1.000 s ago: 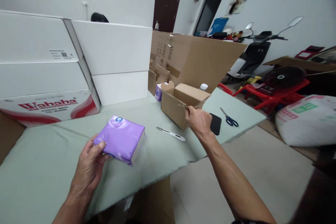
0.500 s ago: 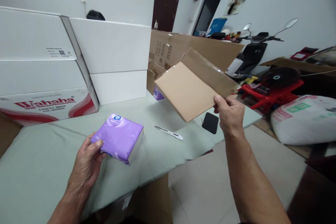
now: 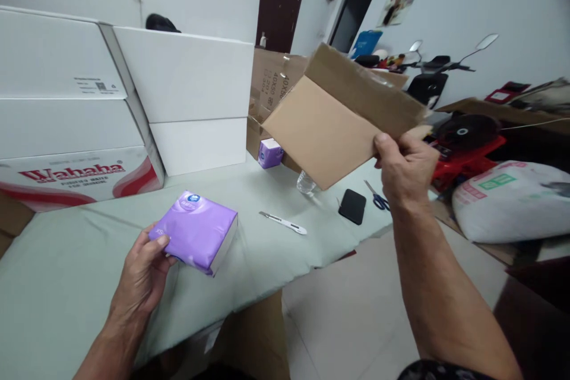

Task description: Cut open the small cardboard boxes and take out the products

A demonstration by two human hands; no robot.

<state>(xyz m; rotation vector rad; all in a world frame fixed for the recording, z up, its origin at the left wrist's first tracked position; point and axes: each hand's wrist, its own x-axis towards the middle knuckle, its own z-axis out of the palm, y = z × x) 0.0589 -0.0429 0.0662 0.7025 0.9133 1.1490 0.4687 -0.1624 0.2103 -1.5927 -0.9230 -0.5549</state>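
Observation:
My left hand (image 3: pixel 145 270) is closed round the near left corner of a purple tissue pack (image 3: pixel 196 228), thumb on top, held above the table. My right hand (image 3: pixel 407 169) grips the near right edge of a cardboard box (image 3: pixel 327 130), raised and tilted over the table's far right part, one flap standing up. Below, between the hands, a white craft knife (image 3: pixel 282 222) lies on the cloth. To its right is a flat black square object (image 3: pixel 352 206), and beyond that a pair of scissors (image 3: pixel 378 199), partly behind my right wrist.
Stacked white boxes (image 3: pixel 196 77) and a Wahaha carton (image 3: pixel 84 178) stand along the left back of the cloth-covered table (image 3: pixel 66 273). Behind the raised box are another purple pack (image 3: pixel 269 154), a clear glass (image 3: pixel 305 183) and a large carton (image 3: pixel 271 83). A scooter (image 3: pixel 427 89) stands beyond.
My right hand has lifted the cardboard box up and to the right. The clear glass and scissors now show. My left hand still holds the tissue pack, nearly unmoved.

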